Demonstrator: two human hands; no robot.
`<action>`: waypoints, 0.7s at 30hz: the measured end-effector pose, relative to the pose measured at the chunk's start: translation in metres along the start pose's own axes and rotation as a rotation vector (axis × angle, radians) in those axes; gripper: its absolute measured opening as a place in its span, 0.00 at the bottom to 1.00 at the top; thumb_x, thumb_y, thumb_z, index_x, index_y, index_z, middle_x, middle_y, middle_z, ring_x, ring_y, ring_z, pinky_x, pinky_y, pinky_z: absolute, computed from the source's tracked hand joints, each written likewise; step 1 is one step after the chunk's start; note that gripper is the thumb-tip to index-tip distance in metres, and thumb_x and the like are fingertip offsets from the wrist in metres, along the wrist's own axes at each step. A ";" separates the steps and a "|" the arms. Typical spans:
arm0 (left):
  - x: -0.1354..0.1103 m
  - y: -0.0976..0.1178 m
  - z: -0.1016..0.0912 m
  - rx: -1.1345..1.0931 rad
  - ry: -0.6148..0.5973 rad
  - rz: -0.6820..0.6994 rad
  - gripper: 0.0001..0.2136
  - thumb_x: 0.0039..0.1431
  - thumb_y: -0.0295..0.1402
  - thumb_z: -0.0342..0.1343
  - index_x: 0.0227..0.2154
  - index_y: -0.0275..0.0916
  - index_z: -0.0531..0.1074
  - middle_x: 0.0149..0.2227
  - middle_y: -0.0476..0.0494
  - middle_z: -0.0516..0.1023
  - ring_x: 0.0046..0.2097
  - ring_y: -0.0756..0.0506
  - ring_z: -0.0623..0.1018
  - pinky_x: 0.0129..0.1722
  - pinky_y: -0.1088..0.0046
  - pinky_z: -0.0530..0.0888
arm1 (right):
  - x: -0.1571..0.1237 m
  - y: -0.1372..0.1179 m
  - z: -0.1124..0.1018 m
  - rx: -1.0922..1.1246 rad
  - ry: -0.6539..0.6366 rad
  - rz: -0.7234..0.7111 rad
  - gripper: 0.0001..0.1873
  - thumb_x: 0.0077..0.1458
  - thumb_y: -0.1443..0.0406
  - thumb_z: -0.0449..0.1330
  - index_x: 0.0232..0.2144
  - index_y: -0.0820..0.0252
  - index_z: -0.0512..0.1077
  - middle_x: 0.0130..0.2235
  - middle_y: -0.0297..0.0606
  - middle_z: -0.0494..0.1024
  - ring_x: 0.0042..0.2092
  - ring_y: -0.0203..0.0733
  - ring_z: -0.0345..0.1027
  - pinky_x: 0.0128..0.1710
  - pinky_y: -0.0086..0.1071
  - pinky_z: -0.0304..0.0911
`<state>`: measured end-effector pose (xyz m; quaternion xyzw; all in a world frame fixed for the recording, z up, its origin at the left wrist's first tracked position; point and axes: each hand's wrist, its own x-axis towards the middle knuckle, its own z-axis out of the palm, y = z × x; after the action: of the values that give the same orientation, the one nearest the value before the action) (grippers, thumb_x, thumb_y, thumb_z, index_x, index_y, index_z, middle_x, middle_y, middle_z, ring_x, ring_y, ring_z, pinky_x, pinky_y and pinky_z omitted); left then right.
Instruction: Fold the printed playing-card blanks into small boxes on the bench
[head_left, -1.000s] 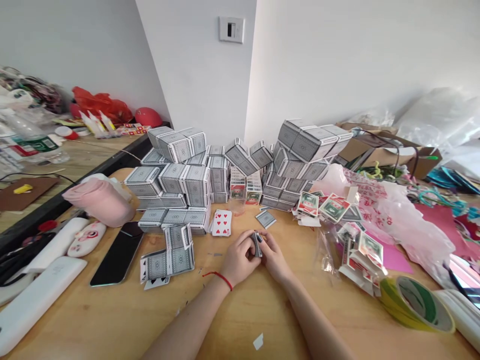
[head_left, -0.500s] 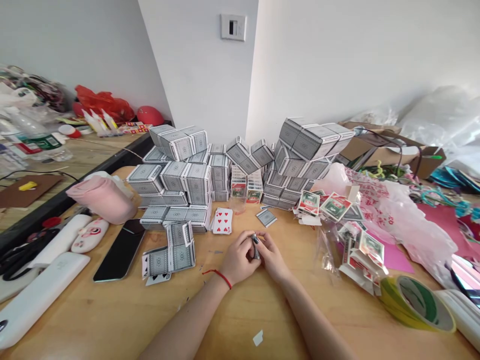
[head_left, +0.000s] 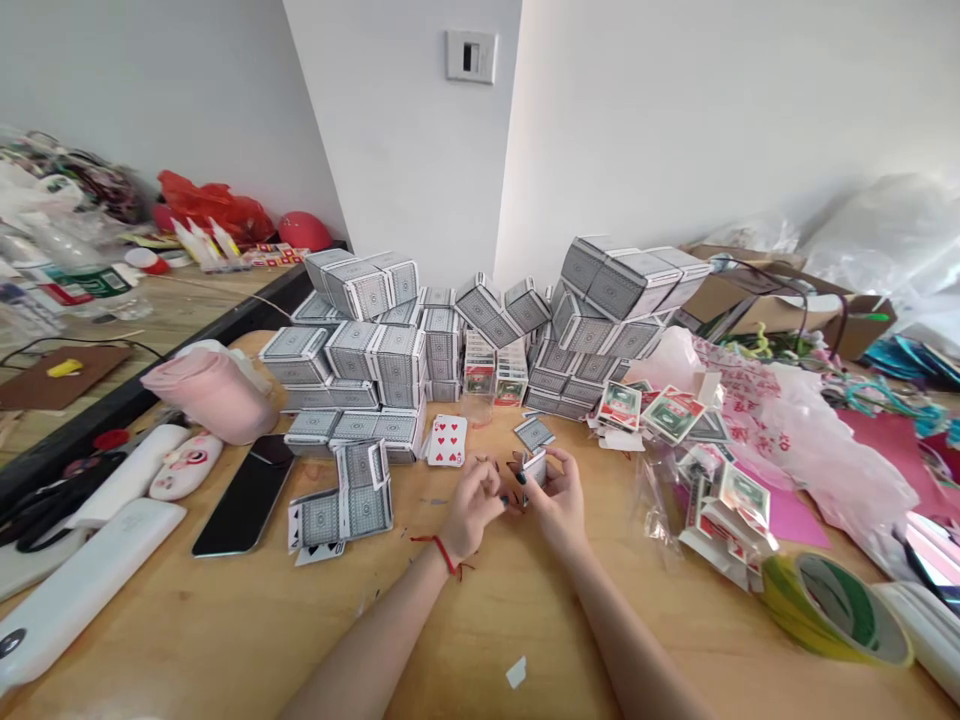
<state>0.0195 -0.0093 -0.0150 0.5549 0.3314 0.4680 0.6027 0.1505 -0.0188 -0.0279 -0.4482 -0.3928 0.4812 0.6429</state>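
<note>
My right hand (head_left: 559, 500) pinches a bent playing card (head_left: 534, 468) with a grey patterned back, thumb on the near side. Just left of it is my left hand (head_left: 472, 508), a red string round its wrist. Its fingers are curved and apart, and I see nothing held in them. Beyond the hands, a loose grey-backed card (head_left: 534, 433) lies on the table. A small stack of cards with the six of hearts (head_left: 448, 441) on top lies face up to the left. Folded cards joined together (head_left: 361, 510) rest nearer on the left.
Blocks built from folded cards stand in a left pile (head_left: 375, 355) and a right pile (head_left: 619, 285). Opened card boxes (head_left: 724, 500) and yellow tape (head_left: 836, 610) lie right. On the left are a black phone (head_left: 244, 497) and a pink roll (head_left: 212, 392).
My hands were together around a small card piece. Now they have parted, the left drawn away to the left, and the bent card shows in the right hand.
</note>
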 end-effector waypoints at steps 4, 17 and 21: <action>0.007 -0.006 -0.004 -0.276 -0.039 -0.305 0.11 0.51 0.41 0.50 0.27 0.37 0.60 0.27 0.50 0.65 0.29 0.50 0.69 0.30 0.69 0.71 | -0.005 0.004 -0.003 -0.152 -0.044 -0.133 0.28 0.41 0.63 0.65 0.43 0.54 0.56 0.43 0.43 0.72 0.44 0.45 0.68 0.45 0.42 0.61; 0.014 0.004 -0.015 -0.309 -0.103 -0.242 0.13 0.42 0.33 0.61 0.21 0.35 0.61 0.33 0.46 0.73 0.35 0.49 0.73 0.38 0.71 0.69 | 0.000 0.005 -0.008 -0.297 -0.083 -0.143 0.36 0.38 0.58 0.66 0.51 0.54 0.60 0.49 0.45 0.67 0.46 0.49 0.65 0.43 0.42 0.63; 0.015 0.002 -0.015 -0.108 -0.097 -0.109 0.12 0.40 0.31 0.62 0.21 0.35 0.62 0.44 0.40 0.72 0.46 0.44 0.72 0.46 0.66 0.67 | 0.004 0.002 -0.011 -0.072 -0.103 0.061 0.27 0.40 0.60 0.64 0.46 0.57 0.66 0.44 0.43 0.72 0.46 0.47 0.65 0.45 0.39 0.61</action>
<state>0.0109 0.0099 -0.0136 0.5246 0.3058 0.4242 0.6718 0.1609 -0.0164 -0.0330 -0.4575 -0.4284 0.5085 0.5904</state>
